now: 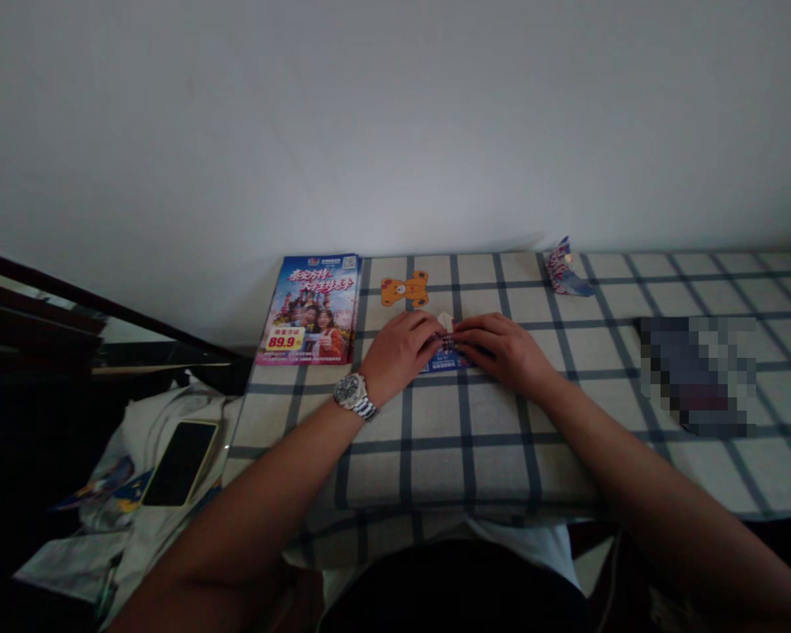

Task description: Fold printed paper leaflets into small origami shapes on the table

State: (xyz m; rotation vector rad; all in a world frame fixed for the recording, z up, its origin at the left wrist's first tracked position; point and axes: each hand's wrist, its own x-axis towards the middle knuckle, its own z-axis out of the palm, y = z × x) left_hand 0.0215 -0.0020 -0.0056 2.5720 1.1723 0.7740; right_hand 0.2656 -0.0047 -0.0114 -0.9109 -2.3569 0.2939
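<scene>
A small folded paper (446, 359), blue with print and a pale pointed tip, lies on the checked tablecloth in front of me. My left hand (405, 345), with a metal watch (354, 396) on its wrist, presses its fingers onto the paper's left side. From the right, my right hand (501, 350) pinches the paper's other side with thumb and fingers. Both hands cover much of it, so its full shape is hidden. Just beyond the left hand is a flat orange teddy bear figure (404, 288).
A stack of printed flyers (311, 309) lies at the table's back left. A folded paper piece (567, 271) stands near the wall (435, 123). On the right is a dark, blurred-out item (695, 378). Below left, a phone (180, 462) rests on white bags (151, 422).
</scene>
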